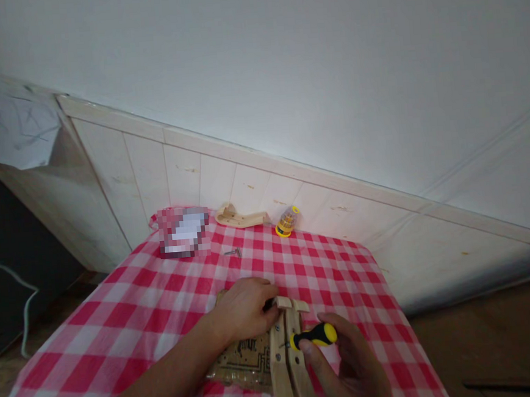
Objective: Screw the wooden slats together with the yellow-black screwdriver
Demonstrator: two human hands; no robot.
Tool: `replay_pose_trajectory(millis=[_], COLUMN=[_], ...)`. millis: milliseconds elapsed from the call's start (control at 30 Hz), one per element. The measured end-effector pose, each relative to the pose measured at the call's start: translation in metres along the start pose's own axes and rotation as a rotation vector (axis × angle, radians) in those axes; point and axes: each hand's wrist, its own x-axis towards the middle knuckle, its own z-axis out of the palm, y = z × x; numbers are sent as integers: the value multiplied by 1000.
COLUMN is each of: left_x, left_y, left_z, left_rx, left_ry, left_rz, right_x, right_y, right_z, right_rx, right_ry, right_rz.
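In the head view, my right hand (352,369) is closed around a black and yellow screwdriver (316,336), its tip pointing left at the wood. Two curved wooden pieces (281,368) stand side by side at the front of the table, with screws and holes along their faces. My left hand (246,307) is closed at the upper end of the left wooden piece, its fingertips partly hidden. Beneath that hand lies a brown, plastic-wrapped packet (241,362) with dark printing.
Toward the back of the checked tablecloth (154,311) lie a blurred phone (186,232), a few loose screws (233,252) and another curved wooden piece (243,218). A yellow bit holder (287,221) stands by the panelled wall (217,178). A white cable (12,276) hangs at left.
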Motion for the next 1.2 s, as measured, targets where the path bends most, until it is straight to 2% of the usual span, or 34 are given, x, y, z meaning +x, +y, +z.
replay_pose_trajectory(millis=[167,267,500,1000,1100,1200], left_x=[0,0,0,0,1,1], left_y=[0,-1,0,0,0,-1], left_z=[0,0,1,-1,-1,-1], left_rx=[1,-9,-15,-13,-16,-13], left_ry=[-2,-9,9,10,-1,-4], left_rz=[-5,-9,-2,13,8,-4], right_x=[-15,-18,-18,-16,-18,-18], right_y=[2,2,5,10,6,-3], right_z=[6,9,8,6,5,4], right_rx=[5,9,29,20,10,10], right_ry=[129,157,146,99,100,25], right_rz=[26,21,-7,32,-8,-99])
